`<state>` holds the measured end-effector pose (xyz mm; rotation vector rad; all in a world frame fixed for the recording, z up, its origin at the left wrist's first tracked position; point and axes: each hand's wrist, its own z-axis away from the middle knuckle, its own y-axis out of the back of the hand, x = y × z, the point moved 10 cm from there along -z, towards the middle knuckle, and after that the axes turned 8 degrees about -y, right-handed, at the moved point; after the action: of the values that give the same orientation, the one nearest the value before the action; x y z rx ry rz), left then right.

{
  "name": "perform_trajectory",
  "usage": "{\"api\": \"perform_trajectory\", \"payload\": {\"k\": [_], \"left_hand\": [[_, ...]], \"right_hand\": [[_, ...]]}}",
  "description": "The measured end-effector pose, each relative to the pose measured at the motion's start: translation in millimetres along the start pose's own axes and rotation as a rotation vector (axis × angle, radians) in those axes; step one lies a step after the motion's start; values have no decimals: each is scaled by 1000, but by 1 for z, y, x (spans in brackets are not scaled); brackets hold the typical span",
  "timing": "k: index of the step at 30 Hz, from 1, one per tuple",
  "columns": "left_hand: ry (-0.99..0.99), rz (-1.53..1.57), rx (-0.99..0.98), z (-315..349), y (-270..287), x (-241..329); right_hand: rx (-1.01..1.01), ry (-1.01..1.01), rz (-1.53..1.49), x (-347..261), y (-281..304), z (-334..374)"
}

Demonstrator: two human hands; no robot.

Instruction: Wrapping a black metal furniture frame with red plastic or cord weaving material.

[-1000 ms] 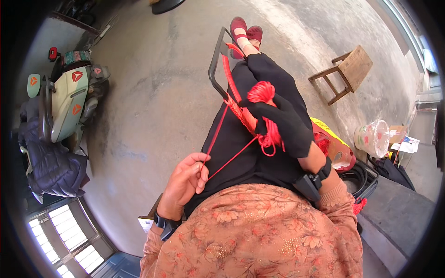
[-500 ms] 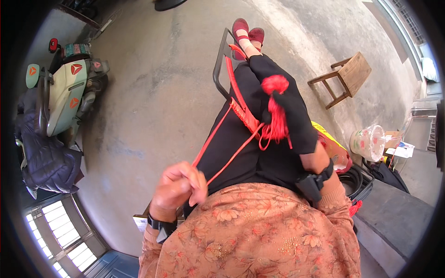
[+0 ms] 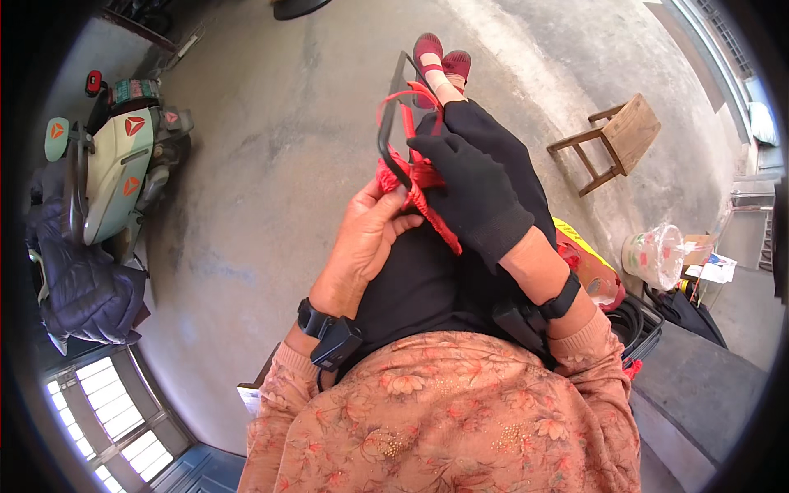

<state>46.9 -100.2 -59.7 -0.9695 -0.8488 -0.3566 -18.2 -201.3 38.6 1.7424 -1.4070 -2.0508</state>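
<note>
Above my lap is a dark metal rod frame [image 3: 386, 127], partly wound with a red cord wrapping [image 3: 442, 228]. My left hand [image 3: 368, 232], bare, pinches the lower end of the frame and the red cord there, thumb on top. My right hand [image 3: 481, 195] wears a black glove and is closed at the bunched red cord [image 3: 423, 172] just beside the frame. A loop of red cord [image 3: 399, 96] arcs over the frame's far part. The glove hides much of the bunch and the fingertips.
A wooden stool [image 3: 629, 135] stands on the concrete floor to the right. Farther left is a parked scooter [image 3: 123, 177] with a dark padded cover [image 3: 94, 296]. Near my right side are a patterned bucket [image 3: 652, 253], a red and yellow bag [image 3: 593, 267] and a grey ledge [image 3: 690, 386].
My left hand has moved from near my waist up to the frame, and the stretched cord strands are gone. The right hand has brought the cord bunch left against the frame.
</note>
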Motion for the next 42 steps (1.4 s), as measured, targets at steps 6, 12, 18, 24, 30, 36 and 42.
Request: {"api": "perform_trajectory", "payload": {"k": [6, 12, 18, 24, 30, 36, 42], "left_hand": [[-219, 295, 49, -8, 32, 70], [-386, 31, 74, 58, 44, 157], [-394, 312, -179, 124, -16, 199], [-544, 177, 59, 144, 16, 198], [-267, -382, 253, 76, 53, 106], [-421, -781, 48, 25, -16, 58], [-423, -885, 209, 14, -10, 43]], "right_hand": [[261, 45, -235, 11, 41, 6], [365, 190, 48, -34, 62, 14], [176, 552, 136, -105, 10, 22], [-307, 352, -398, -82, 12, 54], [-528, -48, -634, -38, 17, 92], [-506, -176, -821, -35, 24, 101], [-695, -311, -998, -33, 12, 114]]}}
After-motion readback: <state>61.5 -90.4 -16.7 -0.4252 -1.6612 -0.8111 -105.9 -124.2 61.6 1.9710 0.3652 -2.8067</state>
